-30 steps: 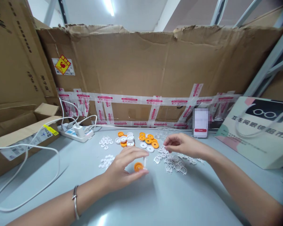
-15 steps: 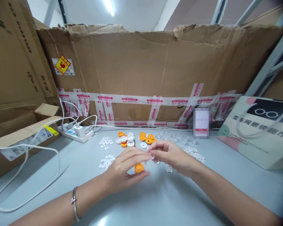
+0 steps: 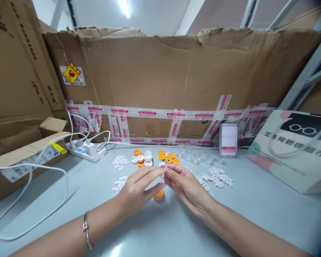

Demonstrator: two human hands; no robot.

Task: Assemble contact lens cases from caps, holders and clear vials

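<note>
Above the grey table, my left hand (image 3: 141, 187) holds a small clear plastic piece (image 3: 162, 177) between its thumb and fingers. My right hand (image 3: 187, 187) is closed, with its fingertips pinched at the right side and top of that piece. Whatever sits in the right fingertips is mostly hidden. Just below the hands, an orange round wheel-like part (image 3: 158, 195) lies on the table, partly covered by my left thumb. Behind the hands are orange and white round parts (image 3: 140, 157), with more orange ones (image 3: 169, 160) to their right.
Small white stemmed discs (image 3: 120, 161) and white caps (image 3: 119, 184) lie left. Clear cup-like parts (image 3: 200, 156) and flat white cut-out pieces (image 3: 219, 176) lie right. A power strip (image 3: 92, 153), cardboard box (image 3: 18, 167) and paper bag (image 3: 291, 153) stand around the table (image 3: 139, 235).
My right hand has shifted slightly left and lower, its fingertips closing in on the clear piece. My left fingers and thumb have drawn nearer together. More flat white pieces show on the right.
</note>
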